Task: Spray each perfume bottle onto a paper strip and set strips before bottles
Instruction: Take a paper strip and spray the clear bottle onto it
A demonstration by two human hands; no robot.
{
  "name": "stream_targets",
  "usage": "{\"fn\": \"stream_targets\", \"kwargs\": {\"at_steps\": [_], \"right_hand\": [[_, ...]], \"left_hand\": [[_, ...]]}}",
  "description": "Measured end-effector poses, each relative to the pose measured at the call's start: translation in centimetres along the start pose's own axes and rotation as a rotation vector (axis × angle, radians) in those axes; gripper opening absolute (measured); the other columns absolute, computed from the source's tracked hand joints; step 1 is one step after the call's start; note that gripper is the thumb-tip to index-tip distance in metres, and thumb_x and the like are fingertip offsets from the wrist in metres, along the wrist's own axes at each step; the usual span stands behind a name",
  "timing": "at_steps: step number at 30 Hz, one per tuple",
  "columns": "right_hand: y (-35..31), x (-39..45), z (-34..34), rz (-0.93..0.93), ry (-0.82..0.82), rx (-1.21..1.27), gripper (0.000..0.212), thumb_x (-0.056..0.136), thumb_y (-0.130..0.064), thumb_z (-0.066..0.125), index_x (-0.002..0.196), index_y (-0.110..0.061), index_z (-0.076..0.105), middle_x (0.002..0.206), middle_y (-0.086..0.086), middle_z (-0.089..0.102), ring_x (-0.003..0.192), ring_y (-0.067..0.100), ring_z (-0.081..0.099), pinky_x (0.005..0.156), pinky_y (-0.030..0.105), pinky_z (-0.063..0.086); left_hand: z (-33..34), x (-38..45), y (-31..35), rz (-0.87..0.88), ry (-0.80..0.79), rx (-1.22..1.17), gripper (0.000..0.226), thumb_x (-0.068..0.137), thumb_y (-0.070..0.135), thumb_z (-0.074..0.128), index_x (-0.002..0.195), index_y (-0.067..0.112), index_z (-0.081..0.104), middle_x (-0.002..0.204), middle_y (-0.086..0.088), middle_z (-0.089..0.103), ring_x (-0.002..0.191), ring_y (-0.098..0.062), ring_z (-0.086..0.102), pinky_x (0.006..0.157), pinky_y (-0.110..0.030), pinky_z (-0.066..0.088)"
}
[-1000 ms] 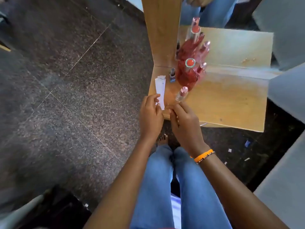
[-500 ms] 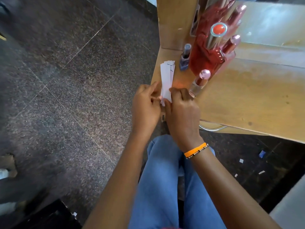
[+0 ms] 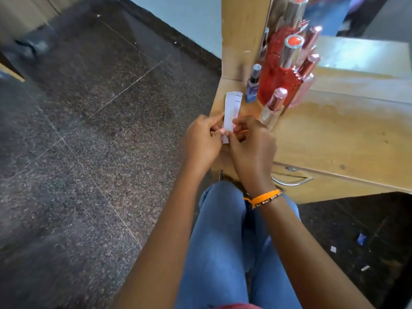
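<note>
A stack of white paper strips (image 3: 231, 110) is pinched at its near end between my left hand (image 3: 201, 141) and my right hand (image 3: 250, 143), over the left corner of the wooden table (image 3: 334, 139). Behind the strips stand the perfume bottles: a small blue bottle (image 3: 252, 85), a tall red bottle with a silver cap (image 3: 279, 79), a clear bottle with a pink cap (image 3: 273, 108), and a pink bottle (image 3: 304, 85) further right. My fingers hide the strips' lower ends.
A mirror (image 3: 356, 30) stands behind the bottles and reflects them. A drawer with a metal handle (image 3: 292, 181) sits under the table top. Dark speckled floor tiles (image 3: 89, 130) lie to the left. My knees in blue jeans (image 3: 223, 230) are below.
Both hands have lifted the strip stack off the table edge and closed on its near end. The camera has moved closer to the table and bottles.
</note>
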State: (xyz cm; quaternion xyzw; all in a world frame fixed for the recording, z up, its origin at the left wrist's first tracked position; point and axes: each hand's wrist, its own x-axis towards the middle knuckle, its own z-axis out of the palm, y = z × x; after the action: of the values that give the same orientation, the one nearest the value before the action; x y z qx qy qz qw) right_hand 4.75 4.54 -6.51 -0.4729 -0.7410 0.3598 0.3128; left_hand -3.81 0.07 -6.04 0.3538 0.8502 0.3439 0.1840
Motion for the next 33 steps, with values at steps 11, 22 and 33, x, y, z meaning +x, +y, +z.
{"fn": "stream_targets", "kwargs": {"at_steps": [11, 22, 33], "right_hand": [[-0.5, 0.7, -0.8, 0.009, 0.026, -0.069, 0.018, 0.084, -0.016, 0.063, 0.101, -0.013, 0.07, 0.093, 0.005, 0.074, 0.084, 0.02, 0.068, 0.074, 0.034, 0.053], [-0.7, -0.1, -0.9, -0.153, 0.054, -0.256, 0.022, 0.089, -0.009, 0.052, 0.11, -0.006, 0.059, 0.096, 0.016, 0.069, 0.087, 0.038, 0.062, 0.06, 0.031, 0.032], [-0.4, -0.8, -2.0, -0.206, 0.12, -0.097, 0.014, 0.085, -0.008, 0.06, 0.099, -0.009, 0.059, 0.09, 0.005, 0.069, 0.076, 0.027, 0.063, 0.061, 0.037, 0.049]], "left_hand": [[-0.1, -0.1, 0.4, 0.037, -0.029, 0.167, 0.042, 0.095, 0.022, 0.048, 0.136, 0.033, 0.045, 0.1, 0.003, 0.046, 0.086, -0.009, 0.044, 0.069, -0.025, 0.029], [-0.1, -0.3, 0.5, 0.05, -0.035, 0.2, 0.047, 0.095, 0.019, 0.047, 0.14, 0.032, 0.039, 0.112, -0.004, 0.051, 0.1, -0.021, 0.055, 0.072, -0.029, 0.037], [0.5, -0.6, 0.8, 0.064, -0.033, 0.211, 0.046, 0.096, 0.014, 0.042, 0.14, 0.03, 0.04, 0.119, -0.009, 0.047, 0.102, -0.03, 0.055, 0.083, -0.038, 0.042]]}}
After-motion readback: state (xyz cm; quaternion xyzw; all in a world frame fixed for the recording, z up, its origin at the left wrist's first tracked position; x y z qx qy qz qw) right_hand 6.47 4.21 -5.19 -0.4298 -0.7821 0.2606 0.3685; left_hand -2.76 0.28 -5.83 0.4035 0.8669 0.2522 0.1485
